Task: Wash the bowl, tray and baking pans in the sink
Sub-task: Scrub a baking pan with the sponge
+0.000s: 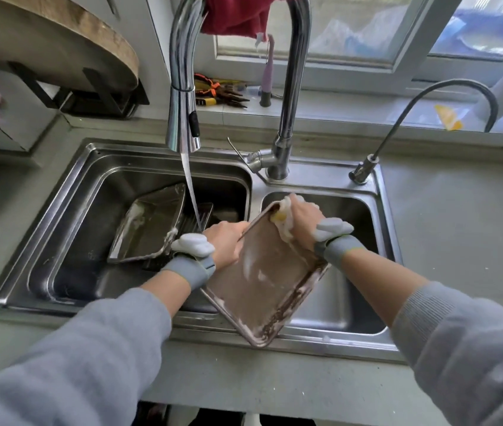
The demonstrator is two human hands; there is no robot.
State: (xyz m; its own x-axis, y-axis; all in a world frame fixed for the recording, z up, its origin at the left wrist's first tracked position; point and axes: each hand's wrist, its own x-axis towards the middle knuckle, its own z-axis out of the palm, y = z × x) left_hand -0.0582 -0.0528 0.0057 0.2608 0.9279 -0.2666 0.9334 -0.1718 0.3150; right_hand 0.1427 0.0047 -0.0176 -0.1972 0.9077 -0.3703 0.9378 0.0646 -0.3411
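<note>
I see the double sink (321, 176) set into the grey surface (459, 226), and I take it as my landmark. My left hand (225, 241) is closed on the left edge of a brownish baking pan (262, 290), which is tilted over the divider of the sink, its near corner hanging past the sink's front rim and its far end over the right basin. My right hand (304, 224) is closed around a soapy yellow sponge (282, 219), pressed on the pan's far end; suds streak the pan's face and rim. In the left basin of the sink a steel tray (148, 226) leans tilted with foam along its edges, resting on a ribbed rack (195, 221) whose shape I cannot make out fully. The tall faucet (182, 87), rising from behind the sink, runs a stream of water (193, 198) into the left basin onto that rack. A smaller curved tap (428, 112) stands at the sink's back right corner.
</note>
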